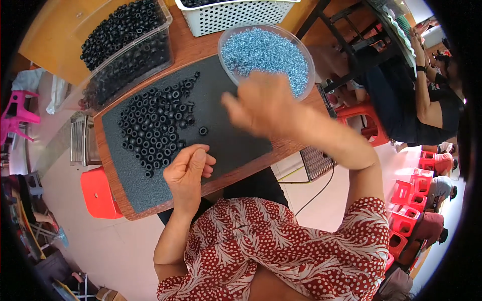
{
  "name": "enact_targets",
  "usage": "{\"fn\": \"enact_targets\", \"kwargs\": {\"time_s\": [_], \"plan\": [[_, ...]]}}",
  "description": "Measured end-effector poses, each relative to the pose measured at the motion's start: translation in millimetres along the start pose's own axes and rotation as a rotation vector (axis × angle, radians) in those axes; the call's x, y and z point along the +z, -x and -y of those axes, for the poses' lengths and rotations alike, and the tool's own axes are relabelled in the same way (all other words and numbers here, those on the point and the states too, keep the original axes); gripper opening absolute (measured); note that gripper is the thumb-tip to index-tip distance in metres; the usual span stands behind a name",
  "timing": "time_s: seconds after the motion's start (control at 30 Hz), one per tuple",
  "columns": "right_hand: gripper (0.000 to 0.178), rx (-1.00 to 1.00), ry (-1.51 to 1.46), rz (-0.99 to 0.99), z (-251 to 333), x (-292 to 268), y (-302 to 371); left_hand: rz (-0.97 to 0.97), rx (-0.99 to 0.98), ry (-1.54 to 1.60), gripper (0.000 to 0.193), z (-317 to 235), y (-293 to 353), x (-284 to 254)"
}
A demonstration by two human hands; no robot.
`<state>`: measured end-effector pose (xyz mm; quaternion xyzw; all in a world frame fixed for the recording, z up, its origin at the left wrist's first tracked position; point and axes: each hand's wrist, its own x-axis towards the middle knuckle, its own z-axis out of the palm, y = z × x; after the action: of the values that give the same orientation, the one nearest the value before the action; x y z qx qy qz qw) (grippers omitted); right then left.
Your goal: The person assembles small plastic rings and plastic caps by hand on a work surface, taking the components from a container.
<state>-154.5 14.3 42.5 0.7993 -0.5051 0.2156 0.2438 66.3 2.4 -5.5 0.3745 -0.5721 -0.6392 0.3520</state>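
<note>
My left hand [188, 165] is at the near edge of the dark mat [241, 140], its fingers curled in and the thumb pressed against them. What it holds, if anything, is hidden. Close by lies a spread of small black ring-shaped parts [155, 118], and one loose black ring [203, 131] sits apart from them. My right hand [263, 105] is smeared by motion above the mat, in front of a round clear tub [221, 50]. Tiny shiny light-blue pieces [266, 55] fill that tub. Whether the right fingers hold something does not show.
A clear plastic bin [168, 37] of black rings stands at the far left, beside a white perforated basket [236, 19]. The wooden table's edge [226, 181] runs before me. Red stools [100, 193] stand around, and another person [422, 95] sits at the right.
</note>
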Motion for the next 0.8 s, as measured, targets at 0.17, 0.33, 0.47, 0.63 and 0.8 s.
{"fn": "enact_targets", "kwargs": {"time_s": [0.17,0.33,0.47,0.63,0.8], "plan": [[0.043,0.548,-0.122,-0.066,-102,28,-83,-0.121,0.276,-0.404,0.009,-3,-15,-11],[0.052,0.606,0.067,0.075,-180,33,-121,-0.026,0.788,-0.995,0.023,-5,-39,3],[0.053,0.675,0.087,-0.010,-174,37,-121,0.075,0.786,-1.168,0.021,-5,-46,13],[0.037,0.416,-0.255,-0.136,-104,40,-66,0.176,0.639,-1.314,0.021,-9,-49,9],[0.014,0.343,-0.620,0.027,-21,19,0,0.061,0.043,-0.200,0.012,-14,-39,6]]}}
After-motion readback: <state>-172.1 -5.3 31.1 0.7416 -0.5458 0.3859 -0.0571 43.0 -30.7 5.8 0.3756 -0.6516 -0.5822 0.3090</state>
